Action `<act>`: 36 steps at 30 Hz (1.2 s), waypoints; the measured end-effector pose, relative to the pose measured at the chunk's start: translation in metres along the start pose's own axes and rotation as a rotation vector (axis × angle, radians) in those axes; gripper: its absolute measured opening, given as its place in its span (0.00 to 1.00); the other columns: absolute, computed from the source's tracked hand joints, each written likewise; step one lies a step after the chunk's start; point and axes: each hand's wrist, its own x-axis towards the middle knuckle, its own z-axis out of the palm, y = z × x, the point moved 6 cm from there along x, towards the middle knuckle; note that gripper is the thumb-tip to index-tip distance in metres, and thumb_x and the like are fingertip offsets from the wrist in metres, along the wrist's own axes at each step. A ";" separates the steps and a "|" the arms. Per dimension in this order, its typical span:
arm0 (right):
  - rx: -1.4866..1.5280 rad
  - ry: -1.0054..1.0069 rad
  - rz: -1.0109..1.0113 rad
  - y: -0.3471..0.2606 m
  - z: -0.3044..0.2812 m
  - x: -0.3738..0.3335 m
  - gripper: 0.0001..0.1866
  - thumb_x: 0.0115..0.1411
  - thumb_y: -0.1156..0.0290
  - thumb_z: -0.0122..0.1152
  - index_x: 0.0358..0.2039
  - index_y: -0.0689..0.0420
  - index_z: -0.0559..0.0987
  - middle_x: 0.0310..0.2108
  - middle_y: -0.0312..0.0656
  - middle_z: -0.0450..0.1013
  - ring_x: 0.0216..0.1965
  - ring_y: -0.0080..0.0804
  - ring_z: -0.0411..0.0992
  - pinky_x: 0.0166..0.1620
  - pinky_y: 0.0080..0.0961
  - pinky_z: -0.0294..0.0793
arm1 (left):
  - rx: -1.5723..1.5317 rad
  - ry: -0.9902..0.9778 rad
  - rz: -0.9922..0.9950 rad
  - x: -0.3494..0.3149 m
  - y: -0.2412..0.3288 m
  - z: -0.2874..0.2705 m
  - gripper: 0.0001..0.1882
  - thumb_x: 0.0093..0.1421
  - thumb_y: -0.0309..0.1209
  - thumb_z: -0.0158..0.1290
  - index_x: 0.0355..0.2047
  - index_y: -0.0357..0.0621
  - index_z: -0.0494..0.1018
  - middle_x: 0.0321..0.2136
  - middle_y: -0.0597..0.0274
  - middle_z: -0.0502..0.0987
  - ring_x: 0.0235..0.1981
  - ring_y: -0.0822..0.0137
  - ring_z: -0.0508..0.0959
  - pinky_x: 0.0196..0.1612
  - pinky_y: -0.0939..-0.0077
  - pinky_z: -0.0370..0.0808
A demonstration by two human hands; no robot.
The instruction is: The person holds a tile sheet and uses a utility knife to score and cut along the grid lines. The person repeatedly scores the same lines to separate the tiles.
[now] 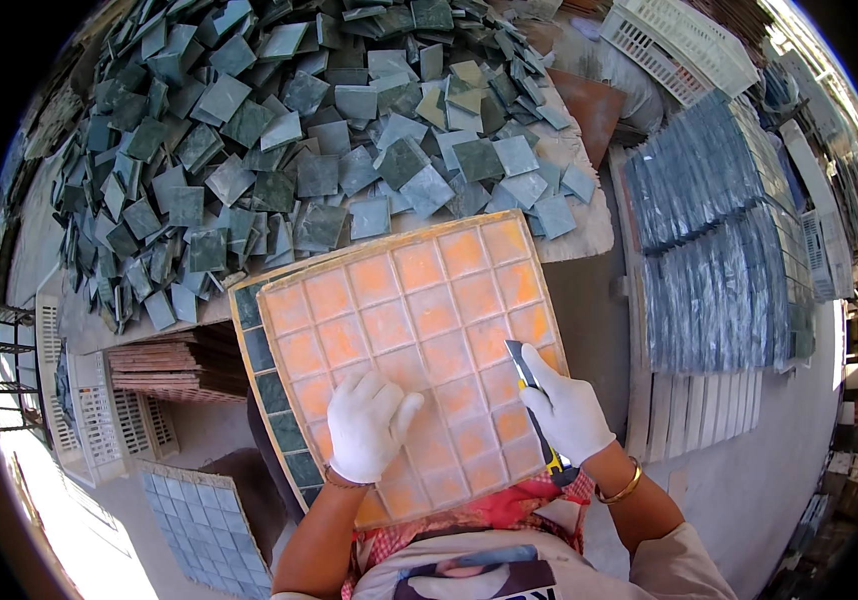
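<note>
A square mosaic sheet lay tilted in front of the person, its near edge against the lap and its far edge resting on the edge of a table heaped with loose tiles. The sheet showed a grid of small square tiles whose faces looked pale orange to pink under a translucent covering, with whitish lines between them; a row of dark green tiles ran exposed down its left side, inside a tan border. The left hand, in a white glove, lay flat and spread on the lower middle of the sheet, pressing on it and gripping nothing. The right hand, also gloved, was closed around a utility knife with a yellow and dark body, its tip touching the sheet near the right edge. A gold bangle circled the right wrist. Beyond the sheet a large pile of loose green and grey-blue tiles covered the table. To the right stood stacked blue-grey sheets, with white plastic crates behind them.
</note>
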 end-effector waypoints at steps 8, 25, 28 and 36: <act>0.095 0.053 -0.029 0.006 0.009 -0.012 0.30 0.61 0.67 0.55 0.63 0.51 0.61 0.29 0.57 0.73 0.30 0.55 0.73 0.34 0.41 0.71 | 0.007 0.010 0.010 0.001 0.001 -0.002 0.12 0.47 0.30 0.61 0.17 0.43 0.68 0.18 0.58 0.67 0.23 0.54 0.68 0.26 0.62 0.66; 0.013 -0.083 0.020 -0.005 0.032 -0.021 0.29 0.59 0.67 0.57 0.61 0.50 0.64 0.33 0.58 0.74 0.33 0.54 0.75 0.36 0.38 0.74 | -0.009 0.025 -0.013 0.001 0.000 -0.004 0.11 0.48 0.29 0.61 0.17 0.42 0.68 0.19 0.57 0.67 0.23 0.54 0.68 0.27 0.62 0.66; 0.115 0.062 -0.020 -0.006 0.025 -0.027 0.28 0.60 0.66 0.57 0.61 0.50 0.65 0.33 0.58 0.74 0.33 0.54 0.75 0.36 0.38 0.74 | -0.037 0.043 -0.011 0.003 0.000 -0.007 0.11 0.49 0.29 0.60 0.18 0.42 0.69 0.19 0.57 0.67 0.23 0.53 0.69 0.27 0.62 0.66; 0.016 0.083 -0.091 -0.002 0.003 -0.032 0.29 0.60 0.65 0.55 0.62 0.49 0.62 0.27 0.53 0.74 0.28 0.52 0.74 0.32 0.42 0.72 | -0.063 0.067 -0.038 -0.001 -0.003 -0.008 0.07 0.49 0.26 0.58 0.20 0.42 0.71 0.19 0.58 0.68 0.24 0.54 0.69 0.28 0.62 0.67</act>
